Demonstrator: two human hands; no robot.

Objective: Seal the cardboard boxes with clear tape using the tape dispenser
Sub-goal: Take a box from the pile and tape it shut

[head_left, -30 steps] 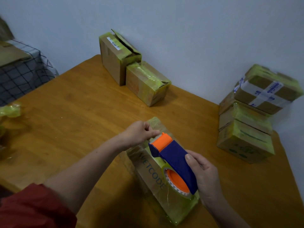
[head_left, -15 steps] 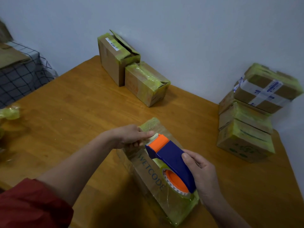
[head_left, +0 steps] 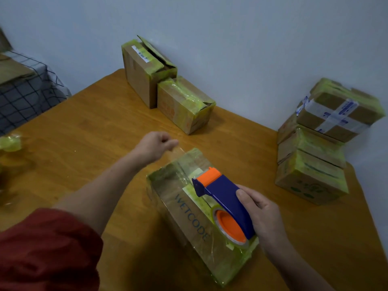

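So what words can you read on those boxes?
"WETCODE": blue letters on the side of the near box.
White label on the tall box: too small to read.
Blue print on the white tape of the top stacked box: blurred.
Orange print on the low back box: blurred.
Green marks on the bottom stacked box: blurred.

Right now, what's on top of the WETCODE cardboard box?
The blue-and-orange tape dispenser, gripped by the right hand, with clear tape stretched to the pinching left hand. The cardboard box face under it is hidden.
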